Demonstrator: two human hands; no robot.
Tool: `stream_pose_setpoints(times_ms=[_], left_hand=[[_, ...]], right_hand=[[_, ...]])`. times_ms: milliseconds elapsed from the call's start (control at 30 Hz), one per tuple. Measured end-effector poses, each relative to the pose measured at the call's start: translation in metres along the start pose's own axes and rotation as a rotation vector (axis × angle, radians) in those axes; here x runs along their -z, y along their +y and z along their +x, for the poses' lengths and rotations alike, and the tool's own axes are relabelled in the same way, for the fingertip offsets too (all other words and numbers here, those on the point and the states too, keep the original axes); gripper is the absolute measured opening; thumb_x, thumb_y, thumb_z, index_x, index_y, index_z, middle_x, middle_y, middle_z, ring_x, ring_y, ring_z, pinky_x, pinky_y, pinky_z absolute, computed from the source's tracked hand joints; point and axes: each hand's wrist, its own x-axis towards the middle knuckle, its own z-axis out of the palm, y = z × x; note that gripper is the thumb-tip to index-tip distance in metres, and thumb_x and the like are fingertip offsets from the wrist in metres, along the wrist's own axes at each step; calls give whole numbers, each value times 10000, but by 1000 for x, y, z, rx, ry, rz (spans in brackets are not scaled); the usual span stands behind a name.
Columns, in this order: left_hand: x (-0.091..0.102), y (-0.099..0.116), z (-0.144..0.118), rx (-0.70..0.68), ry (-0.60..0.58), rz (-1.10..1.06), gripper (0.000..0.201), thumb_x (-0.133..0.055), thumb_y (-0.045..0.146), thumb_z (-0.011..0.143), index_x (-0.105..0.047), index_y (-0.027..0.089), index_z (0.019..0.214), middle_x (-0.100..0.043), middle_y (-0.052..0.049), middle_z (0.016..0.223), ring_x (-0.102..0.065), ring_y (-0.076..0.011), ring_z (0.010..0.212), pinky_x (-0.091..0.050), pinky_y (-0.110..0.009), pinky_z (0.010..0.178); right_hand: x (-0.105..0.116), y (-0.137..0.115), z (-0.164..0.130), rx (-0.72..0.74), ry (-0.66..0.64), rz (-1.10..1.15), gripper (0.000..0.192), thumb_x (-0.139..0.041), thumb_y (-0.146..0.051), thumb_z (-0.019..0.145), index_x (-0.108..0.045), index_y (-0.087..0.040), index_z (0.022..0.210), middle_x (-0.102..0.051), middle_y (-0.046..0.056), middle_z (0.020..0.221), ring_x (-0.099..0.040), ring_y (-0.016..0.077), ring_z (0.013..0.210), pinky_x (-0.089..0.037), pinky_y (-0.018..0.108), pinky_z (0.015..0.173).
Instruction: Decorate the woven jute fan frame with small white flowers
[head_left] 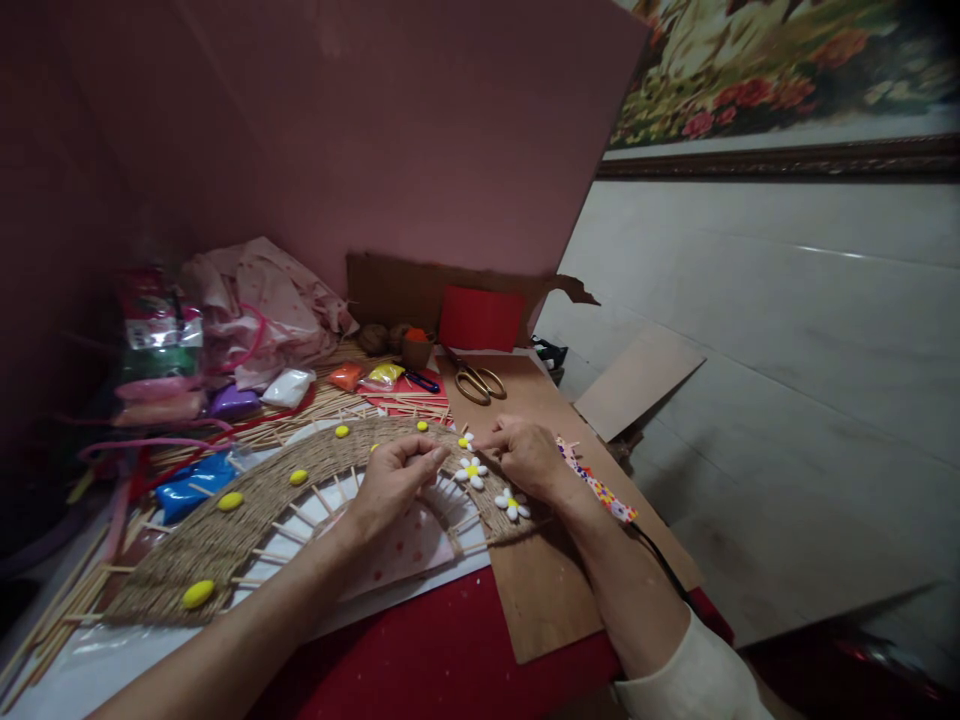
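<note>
Fingertips of our left hand are pinching something small above the woven arch; our right hand is pressing fingers together beside the top flower. We are judging three flowers finished on the right, with yellow centres leftward waiting for petals.

Rough matt jute twine is covering the woven arc, thin wooden sticks are poking through it, and glossy brass-coloured metal scissors are lying on smooth brown cardboard.
</note>
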Motion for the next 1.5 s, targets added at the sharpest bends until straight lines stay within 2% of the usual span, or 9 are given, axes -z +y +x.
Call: stream_pose_setpoints(times_ms=[167, 333, 467, 600, 767, 1000, 1167, 1400, 1500], left_hand=[[0, 1, 0, 6, -11, -9, 229, -669, 381, 722, -646, 154, 714, -432, 40, 513, -352, -76, 476, -246, -223, 446], [-1, 3, -1, -2, 32, -17, 259, -673, 401, 712, -640, 147, 755, -463, 39, 534, -374, -79, 481, -263, -215, 449], [0, 2, -2, -15, 59, -17, 286, -688, 378, 701, -626, 165, 882, -547, 25, 650, -425, -81, 508, -302, -207, 465], [2, -1, -2, -9, 43, 6, 271, -673, 367, 726, -612, 170, 902, -552, 24, 656, -428, -77, 505, -302, -202, 461], [2, -1, -1, -8, 63, 25, 267, -675, 373, 715, -620, 167, 876, -547, 23, 638, -430, -87, 509, -300, -208, 461], [2, -1, -2, -44, 95, -4, 254, -628, 348, 743, -601, 191, 942, -512, 42, 613, -423, -95, 516, -299, -203, 466], [2, -1, 0, -57, 100, 15, 239, -602, 298, 760, -585, 188, 972, -479, 50, 591, -421, -97, 533, -310, -201, 482], [2, -3, 0, -61, 105, -26, 263, -611, 266, 748, -576, 178, 993, -588, -9, 826, -501, -107, 635, -375, -214, 545], [3, -5, 1, -66, 110, -6, 256, -607, 280, 756, -590, 180, 992, -587, -1, 784, -483, -99, 596, -362, -210, 526]], right_hand=[[1, -1, 0, 21, -38, -50, 346, -540, -126, 800, -718, -352, 993, -640, 26, 820, -557, 169, 773, -297, 255, 573], [-3, 5, 1, -40, 103, 51, 365, -517, -83, 784, -718, -298, 1000, -644, 16, 852, -557, 148, 763, -344, 245, 607], [-11, 7, 5, -66, 191, 126, 322, -530, -75, 782, -706, -207, 1018, -632, 54, 964, -535, 173, 900, -395, 259, 732], [-17, 4, 7, -57, 133, 112, 280, -517, -57, 795, -724, -187, 930, -606, 73, 964, -491, 189, 928, -394, 279, 767], [-18, 1, 6, -15, 66, 134, 326, -495, -26, 801, -726, -213, 938, -593, 63, 944, -473, 176, 913, -386, 271, 766], [-25, 8, 10, -40, 160, 190, 287, -491, -67, 829, -696, -189, 988, -611, 64, 936, -489, 179, 906, -387, 270, 783], [-29, 8, 11, 16, 131, 249, 315, -468, -56, 847, -688, -207, 1014, -599, 60, 945, -479, 176, 921, -380, 275, 807], [-28, 6, 9, 23, 129, 244, 323, -459, -52, 853, -686, -209, 1020, -595, 64, 961, -473, 178, 923, -376, 275, 805], [-28, 6, 9, 33, 119, 246, 312, -469, -52, 844, -691, -203, 1003, -599, 64, 949, -483, 176, 912, -382, 273, 793]])
